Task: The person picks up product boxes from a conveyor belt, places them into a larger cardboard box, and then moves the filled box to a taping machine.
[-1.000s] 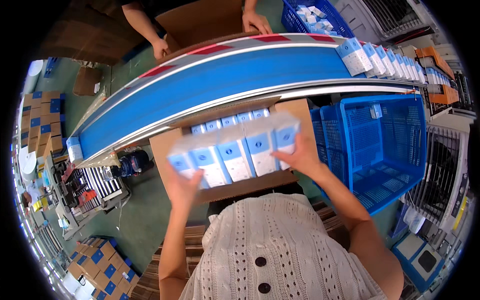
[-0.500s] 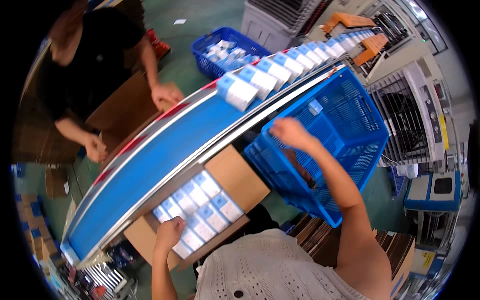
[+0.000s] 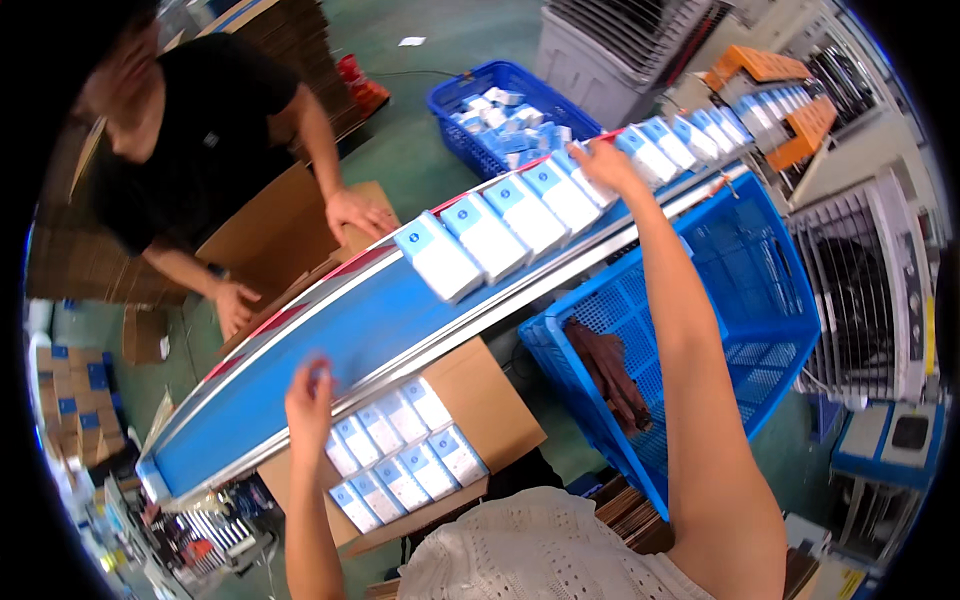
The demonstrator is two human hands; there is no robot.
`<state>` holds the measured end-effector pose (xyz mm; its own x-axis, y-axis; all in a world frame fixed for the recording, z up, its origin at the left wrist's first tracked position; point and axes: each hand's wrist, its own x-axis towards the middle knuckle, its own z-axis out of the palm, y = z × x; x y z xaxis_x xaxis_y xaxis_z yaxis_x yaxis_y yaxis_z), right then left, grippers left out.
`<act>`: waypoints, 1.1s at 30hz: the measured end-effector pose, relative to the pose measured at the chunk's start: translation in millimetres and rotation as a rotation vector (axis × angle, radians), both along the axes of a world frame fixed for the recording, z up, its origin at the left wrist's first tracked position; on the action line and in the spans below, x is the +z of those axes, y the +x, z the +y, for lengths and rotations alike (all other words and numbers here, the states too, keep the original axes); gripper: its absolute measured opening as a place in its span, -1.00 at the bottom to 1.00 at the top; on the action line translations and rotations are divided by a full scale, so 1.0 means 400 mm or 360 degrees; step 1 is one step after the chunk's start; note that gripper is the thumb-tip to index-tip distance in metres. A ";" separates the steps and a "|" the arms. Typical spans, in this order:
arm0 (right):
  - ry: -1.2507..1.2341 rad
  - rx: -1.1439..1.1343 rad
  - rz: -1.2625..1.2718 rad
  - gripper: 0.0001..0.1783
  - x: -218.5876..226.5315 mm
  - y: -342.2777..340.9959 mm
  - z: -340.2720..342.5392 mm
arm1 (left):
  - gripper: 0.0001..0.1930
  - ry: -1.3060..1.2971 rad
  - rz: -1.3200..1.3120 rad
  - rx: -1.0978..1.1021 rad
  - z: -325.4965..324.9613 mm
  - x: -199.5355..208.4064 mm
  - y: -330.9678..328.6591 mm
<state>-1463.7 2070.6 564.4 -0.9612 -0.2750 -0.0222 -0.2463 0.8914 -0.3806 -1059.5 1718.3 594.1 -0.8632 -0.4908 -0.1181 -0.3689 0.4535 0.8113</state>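
Note:
A row of small white-and-blue cartons [image 3: 522,222] leans along the blue conveyor belt [image 3: 370,310]. My right hand [image 3: 605,166] reaches across to the row, its fingers closed over one of the middle cartons. Cartons in the row stand on both sides of it. Blurred by motion, my left hand [image 3: 310,395] is over the belt's near edge with fingers apart and nothing visible in them. Below it, an open cardboard box [image 3: 490,395] holds two rows of the same cartons, its flaps folded out.
A large blue plastic crate [image 3: 775,350] with a brown cloth-like item [image 3: 610,375] stands at right. Beyond the belt is a dark blue basket [image 3: 465,140] of loose cartons. Across from me, a person in a black shirt [image 3: 230,130] handles an open cardboard box [image 3: 270,225].
My right hand has moved from above the blue crate to the carton row. My left hand has lifted off the packed box toward the belt. The row has advanced left along the belt.

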 end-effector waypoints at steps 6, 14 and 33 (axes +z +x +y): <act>-0.0549 0.0897 -0.0459 -0.30 -0.001 0.328 -0.328 | -0.10 -0.0430 -0.0661 0.0249 -0.185 -0.075 -0.110; -0.0983 0.0553 -0.0368 -0.29 0.048 0.554 -0.496 | -0.15 -0.0405 -0.0274 0.0354 -0.195 0.053 0.036; -0.0175 0.1050 0.0344 -0.84 -0.115 1.029 -0.441 | -0.83 -0.1279 -0.0168 -0.0005 -0.111 -0.202 0.486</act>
<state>-1052.3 1894.0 518.5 -0.5725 -0.7920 0.2120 -0.8027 0.4888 -0.3416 -865.3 1673.8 513.2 -0.8688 -0.4579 0.1883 -0.4231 0.8842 0.1980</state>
